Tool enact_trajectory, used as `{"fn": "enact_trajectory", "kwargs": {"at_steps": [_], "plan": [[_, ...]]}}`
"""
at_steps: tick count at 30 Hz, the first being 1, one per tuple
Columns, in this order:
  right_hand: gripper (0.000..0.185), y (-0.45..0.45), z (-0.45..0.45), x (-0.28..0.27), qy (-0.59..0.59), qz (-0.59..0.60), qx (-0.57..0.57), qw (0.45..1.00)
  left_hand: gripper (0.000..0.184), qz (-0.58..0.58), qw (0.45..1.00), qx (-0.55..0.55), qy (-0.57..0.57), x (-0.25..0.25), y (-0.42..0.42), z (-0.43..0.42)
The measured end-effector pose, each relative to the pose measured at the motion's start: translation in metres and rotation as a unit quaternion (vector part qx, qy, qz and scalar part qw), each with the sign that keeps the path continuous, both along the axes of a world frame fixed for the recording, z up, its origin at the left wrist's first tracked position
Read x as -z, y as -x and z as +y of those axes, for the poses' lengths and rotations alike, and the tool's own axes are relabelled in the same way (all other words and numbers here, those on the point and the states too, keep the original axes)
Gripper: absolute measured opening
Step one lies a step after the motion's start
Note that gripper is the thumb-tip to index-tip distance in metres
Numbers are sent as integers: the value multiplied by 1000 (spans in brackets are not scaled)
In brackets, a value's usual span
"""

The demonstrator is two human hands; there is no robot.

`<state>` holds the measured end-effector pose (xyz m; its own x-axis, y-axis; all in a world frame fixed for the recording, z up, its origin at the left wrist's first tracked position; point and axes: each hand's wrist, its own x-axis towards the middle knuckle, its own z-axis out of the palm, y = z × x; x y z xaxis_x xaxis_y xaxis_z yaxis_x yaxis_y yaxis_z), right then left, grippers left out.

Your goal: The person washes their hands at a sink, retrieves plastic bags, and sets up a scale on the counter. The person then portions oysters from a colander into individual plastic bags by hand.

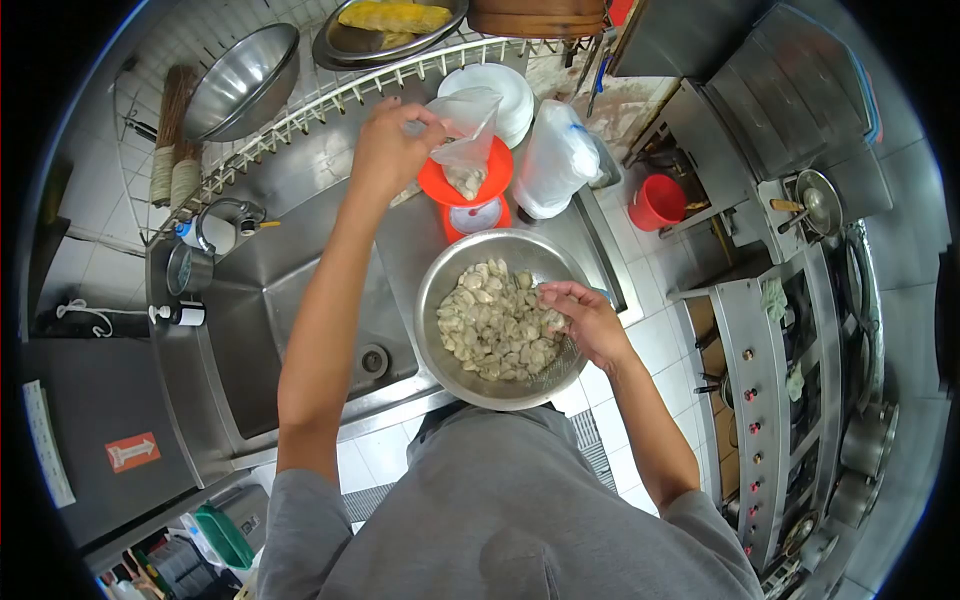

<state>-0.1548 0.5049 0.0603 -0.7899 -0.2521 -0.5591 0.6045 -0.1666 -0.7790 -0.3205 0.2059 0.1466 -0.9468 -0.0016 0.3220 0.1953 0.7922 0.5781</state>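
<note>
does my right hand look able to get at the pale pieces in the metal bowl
Most likely yes: the right hand is at the metal bowl, its fingers by the pale pieces, and no lid covers them.

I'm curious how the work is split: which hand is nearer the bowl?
Right. The right hand is over the bowl's right side; the left hand is farther off, holding the clear bag.
</note>
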Motion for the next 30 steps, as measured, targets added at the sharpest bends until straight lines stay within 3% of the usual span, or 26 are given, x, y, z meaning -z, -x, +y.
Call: {"fn": "enact_trajectory", "kwargs": {"at_steps": [7, 10, 12, 13, 15, 18, 21, 25, 27, 30], "plan": [[24, 5, -10, 2, 12, 19, -8, 1000, 35, 35, 998, -22, -47, 9, 0, 11], [24, 2, -15, 11, 16, -2, -9, 1000, 32, 88, 995, 47, -10, 13, 5, 10], [23, 1, -14, 16, 43, 0, -7, 999, 34, -70, 993, 30, -86, 7, 2, 8], [23, 1, -13, 16, 69, 0, -2, 998, 34, -68, 994, 30, -85, 6, 1, 6], [23, 3, -12, 15, 74, 5, 4, 997, 39, -120, 973, 34, -194, -1, -5, 2], [23, 7, -12, 10, 70, 13, 11, 997, 42, -73, 970, 44, -229, -26, -20, -5], [23, 10, -9, 12, 71, 16, 18, 997, 42, -24, 977, 54, -207, -68, -55, -10], [21, 7, -7, 22, 73, 9, 25, 997, 40, -30, 979, 64, -192, -72, -74, -51], [21, 5, -7, 26, 68, 9, 25, 997, 38, -111, 984, 12, -141, -77, -86, -63], [21, 2, -9, 27, 61, 3, 28, 998, 37, -97, 982, 42, -155, -56, -92, -82]]}}
